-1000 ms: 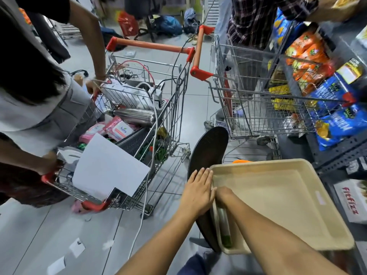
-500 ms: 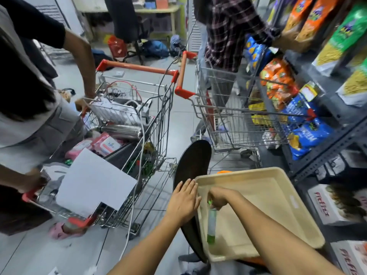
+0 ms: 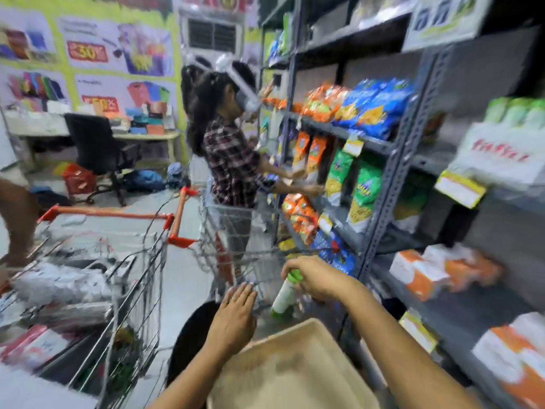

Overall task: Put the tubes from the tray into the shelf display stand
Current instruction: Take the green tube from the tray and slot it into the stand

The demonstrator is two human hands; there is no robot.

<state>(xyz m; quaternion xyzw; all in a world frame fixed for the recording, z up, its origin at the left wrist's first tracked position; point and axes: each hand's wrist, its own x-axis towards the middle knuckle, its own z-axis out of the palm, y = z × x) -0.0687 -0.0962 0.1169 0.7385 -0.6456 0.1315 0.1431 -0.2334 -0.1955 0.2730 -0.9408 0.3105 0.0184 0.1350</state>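
Note:
My right hand (image 3: 317, 280) is shut on a white tube with green ends (image 3: 284, 295), held upright in the air above and beyond the beige tray (image 3: 295, 370). The tray sits low in the middle of the view and looks bare inside. My left hand (image 3: 234, 315) hovers flat, fingers together, over the tray's left far corner and a black oval board (image 3: 188, 340). The grey metal shelf stand (image 3: 392, 184) rises on the right; white display boxes with red lettering (image 3: 501, 154) hold green-topped tubes (image 3: 516, 110).
Two wire shopping carts (image 3: 147, 261) with red handles stand ahead and to the left. A person in a plaid shirt (image 3: 233, 163) reaches into the snack shelves ahead. Another person's arm (image 3: 14, 219) is at the left edge. Orange-white boxes (image 3: 436, 270) fill lower shelves.
My right hand has lifted the tube out of the tray and carried it up and forward. The view has swung up toward the shelves. My left hand came off the tray's edge.

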